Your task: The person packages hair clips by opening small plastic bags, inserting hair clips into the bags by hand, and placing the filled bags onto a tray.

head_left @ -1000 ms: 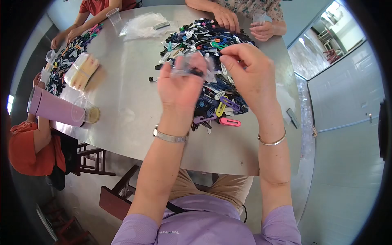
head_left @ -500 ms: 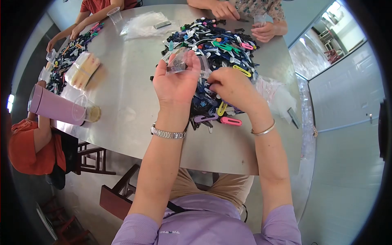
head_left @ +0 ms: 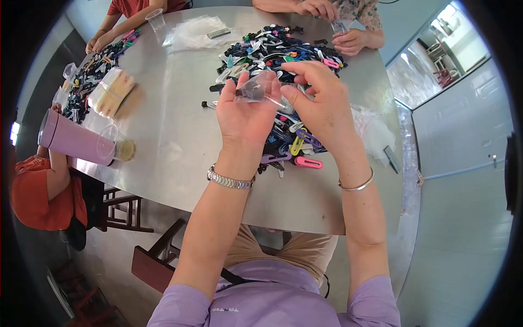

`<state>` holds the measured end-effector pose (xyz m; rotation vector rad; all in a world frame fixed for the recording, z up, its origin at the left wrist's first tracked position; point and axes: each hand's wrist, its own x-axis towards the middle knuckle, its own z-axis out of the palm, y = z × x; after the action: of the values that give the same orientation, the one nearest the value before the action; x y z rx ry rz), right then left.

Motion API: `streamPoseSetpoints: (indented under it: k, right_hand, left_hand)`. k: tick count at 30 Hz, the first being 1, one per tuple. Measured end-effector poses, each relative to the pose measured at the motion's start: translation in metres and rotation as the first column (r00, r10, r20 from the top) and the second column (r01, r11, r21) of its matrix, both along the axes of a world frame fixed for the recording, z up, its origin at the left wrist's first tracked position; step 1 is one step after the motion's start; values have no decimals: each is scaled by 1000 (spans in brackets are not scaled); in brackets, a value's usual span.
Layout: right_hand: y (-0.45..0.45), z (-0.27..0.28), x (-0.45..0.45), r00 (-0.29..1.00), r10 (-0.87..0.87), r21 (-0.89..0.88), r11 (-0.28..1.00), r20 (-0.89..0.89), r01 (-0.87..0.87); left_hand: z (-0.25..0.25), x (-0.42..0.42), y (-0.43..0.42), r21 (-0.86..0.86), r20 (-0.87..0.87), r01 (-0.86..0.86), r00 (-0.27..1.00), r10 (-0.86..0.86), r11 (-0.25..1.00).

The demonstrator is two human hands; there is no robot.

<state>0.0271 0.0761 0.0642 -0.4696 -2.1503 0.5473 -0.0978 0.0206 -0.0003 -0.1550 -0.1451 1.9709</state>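
Observation:
My left hand [head_left: 246, 117] is palm up, its fingers curled round a small clear plastic bag [head_left: 255, 88]. Something dark shows through the plastic; I cannot make out what. My right hand [head_left: 321, 98] is beside the bag's right side, thumb and forefinger apart, with nothing visible between them. Beneath both hands spreads a heap of snap hair clips [head_left: 261, 46], mostly black, navy and white. Brighter ones lie at its near edge: a pink hair clip [head_left: 309, 162], a yellow hair clip [head_left: 296, 146] and a purple hair clip [head_left: 275, 158].
Clear bags [head_left: 370, 131] and a dark flat bar [head_left: 391, 158] lie at the right. A pink tumbler [head_left: 76, 139], a plastic cup [head_left: 124, 148] and a banded bundle [head_left: 111, 92] stand left. Across the metal table [head_left: 174, 131], other people work near a second clip pile [head_left: 106, 68].
My right hand has lifted from the heap toward the bag, its fingers now spread. My left hand has shifted slightly right with the bag. The co-worker's hands opposite have come together at a clear cup.

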Motion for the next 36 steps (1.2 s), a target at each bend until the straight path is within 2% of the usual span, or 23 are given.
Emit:
streamPoseSetpoints:
  k: [1,3,7,9,10,12,13,15,17,19,21,23,25,27,28,30,32,33,34,35,36]
  right_hand:
    - [-2,3,2,1000,2,2,1000,2,-2]
    - [-7,11,5,987,50,-351,936,149,6]
    - [5,7,10,983,40,-328,944,179,21]
    - [13,12,17,995,-83,-249,964,60,96]
    - [15,19,24,993,-80,-285,953,92,103]
    - [19,27,34,996,-41,-329,942,84,67]
    - [20,29,38,997,-9,-373,927,75,36]
    - [25,28,42,998,10,-397,917,62,15]
    - [29,29,45,999,31,-418,908,43,-10]
    - [31,29,46,999,20,-416,909,29,-7]
    - [33,28,46,1000,6,-406,914,-5,-7]
    - [34,23,43,999,-6,-395,919,-38,-10]
    - [32,14,31,944,-67,-462,882,-322,-95]
    - [28,-3,22,907,47,-630,704,-419,-328]
    - [18,-6,16,931,34,-699,650,-364,-297]
    - [12,-14,4,927,170,-681,636,-335,-363]
    - [17,-30,4,988,-34,-605,794,-149,-63]
    - [21,-27,9,981,-111,-572,820,-157,1]
    - [27,-24,17,968,-188,-543,837,-167,70]
    - [44,-27,31,939,-242,-488,868,-245,97]
    - [60,-22,50,923,-295,-485,862,-247,146]
  left_hand:
    - [3,1,0,2,2,-2,1000,2,1000]
    - [8,3,-1,-77,17,-24,1000,25,997]
    - [13,8,-1,-58,-47,-1,999,-2,998]
    - [11,8,-1,-10,-128,75,989,-76,997]
    - [10,6,-1,-9,-128,71,989,-72,997]
    - [11,5,0,8,-279,201,941,-191,980]
    - [13,7,-1,8,-280,205,940,-195,979]
    - [18,13,-3,-231,-474,206,830,-295,951]
    - [18,16,-3,-251,-524,247,778,-346,936]
    - [14,19,-1,-314,-579,201,734,-355,928]
    - [13,20,-1,-295,-591,206,727,-348,933]
    - [9,23,2,-331,-517,94,814,-264,939]
    - [-4,20,7,-262,-493,20,857,-152,965]
    - [-11,17,9,-218,-452,-11,888,-91,976]
    - [-8,18,8,-205,-429,-44,902,-49,978]
    - [-4,18,5,-158,-451,-76,892,-3,984]
    - [-10,18,8,-145,-433,-27,900,-39,989]
    - [-13,22,13,-123,-497,-28,867,-37,992]
    - [-1,28,4,-237,-551,-59,830,-84,970]
    - [5,33,2,-263,-590,-55,799,-115,963]
    - [7,38,-1,-300,-626,-64,766,-146,952]
